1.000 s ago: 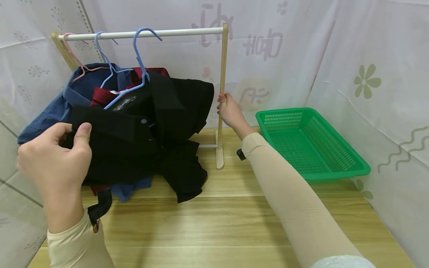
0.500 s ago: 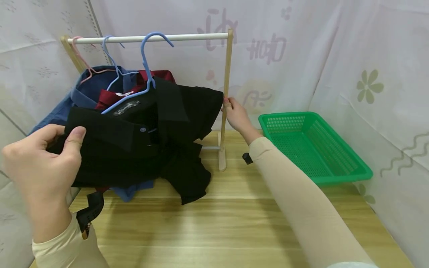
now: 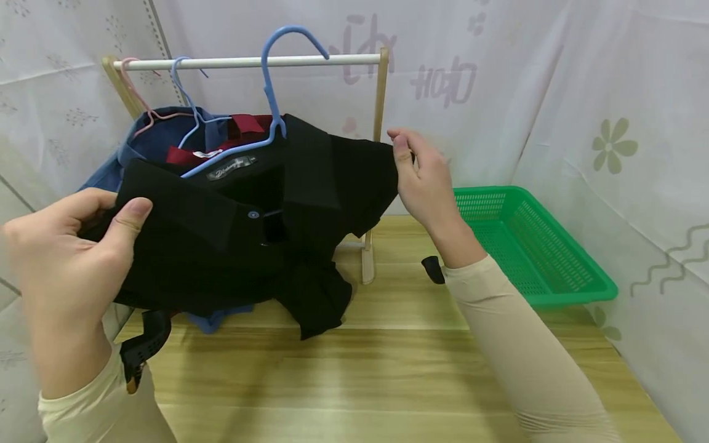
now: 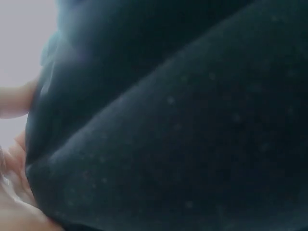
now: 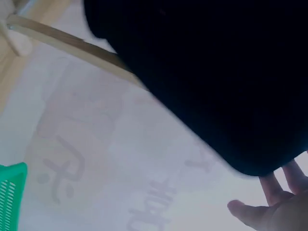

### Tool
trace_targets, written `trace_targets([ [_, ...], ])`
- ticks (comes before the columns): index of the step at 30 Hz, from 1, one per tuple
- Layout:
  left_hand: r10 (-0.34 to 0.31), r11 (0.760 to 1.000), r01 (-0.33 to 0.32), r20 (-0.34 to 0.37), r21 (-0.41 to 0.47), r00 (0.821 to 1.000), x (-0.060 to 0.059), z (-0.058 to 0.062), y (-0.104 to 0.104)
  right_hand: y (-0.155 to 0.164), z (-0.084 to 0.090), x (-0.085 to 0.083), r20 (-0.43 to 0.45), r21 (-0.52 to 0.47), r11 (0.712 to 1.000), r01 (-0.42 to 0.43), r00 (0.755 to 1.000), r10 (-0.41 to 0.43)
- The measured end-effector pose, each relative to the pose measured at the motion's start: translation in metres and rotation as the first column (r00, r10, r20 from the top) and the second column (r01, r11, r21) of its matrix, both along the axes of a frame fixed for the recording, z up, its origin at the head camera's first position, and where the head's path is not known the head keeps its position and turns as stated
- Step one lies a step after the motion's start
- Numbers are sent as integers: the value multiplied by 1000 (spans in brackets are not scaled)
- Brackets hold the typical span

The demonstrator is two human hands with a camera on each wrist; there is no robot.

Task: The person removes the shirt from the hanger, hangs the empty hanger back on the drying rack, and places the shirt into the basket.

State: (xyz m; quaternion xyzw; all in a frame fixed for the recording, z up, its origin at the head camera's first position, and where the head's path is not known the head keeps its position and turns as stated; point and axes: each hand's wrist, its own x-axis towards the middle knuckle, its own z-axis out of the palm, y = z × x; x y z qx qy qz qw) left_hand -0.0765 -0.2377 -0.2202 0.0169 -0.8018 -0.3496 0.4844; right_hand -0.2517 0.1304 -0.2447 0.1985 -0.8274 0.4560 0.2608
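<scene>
A black shirt [image 3: 310,178] hangs on a light blue hanger [image 3: 271,92] whose hook overlaps the rack's white rod [image 3: 232,62] and appears in front of it. My left hand [image 3: 72,246] pinches the shirt's left shoulder between thumb and curled fingers. At the opposite shoulder, my right hand [image 3: 426,178] pinches the black cloth. Dark cloth fills most of the left wrist view, with parts of the hand at its left edge. In the right wrist view, fingers [image 5: 274,190] reach behind the cloth's edge while one digit stands apart.
Left on the rack hang a blue shirt [image 3: 160,138] and a dark red shirt [image 3: 249,123], partly covered by the black one. The wooden upright [image 3: 380,98] stands behind my right hand. A green basket [image 3: 532,246] sits at the table's [image 3: 310,381] right.
My right hand has left the wooden upright and taken the shirt's right shoulder. The shirt and its hanger have shifted right and nearer, and the hook has risen.
</scene>
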Motion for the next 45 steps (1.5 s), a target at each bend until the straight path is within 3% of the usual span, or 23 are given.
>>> trace_targets([
  [4, -91, 996, 91, -28, -2, 995, -5, 0, 5, 6, -1, 18, -165, 2, 999, 34, 986, -33],
  [8, -167, 986, 166, -8, -24, 986, -10, -4, 12, 17, -8, 30, -234, -47, 995, 87, 968, -96],
  [14, -224, 968, 229, 56, -101, 973, -24, -15, 24, 34, -21, 40, -200, -99, 980, 172, 962, -189],
  [21, -269, 948, 290, 156, -130, 950, -39, -30, 42, 53, -42, 51, -112, -120, 959, 256, 956, -270],
  [27, -244, 953, 274, 208, -130, 947, -45, -44, 53, 62, -60, 60, -80, -124, 952, 280, 953, -291],
  [33, -204, 977, 213, 271, -5, 941, -47, -62, 66, 68, -78, 72, -13, -100, 949, 299, 953, -301],
  [40, -190, 981, 174, 274, 81, 943, -49, -95, 73, 75, -103, 82, 136, -77, 954, 290, 951, -279],
  [45, -182, 982, 160, 268, 100, 946, -53, -117, 76, 81, -113, 86, 170, -77, 961, 265, 953, -249],
])
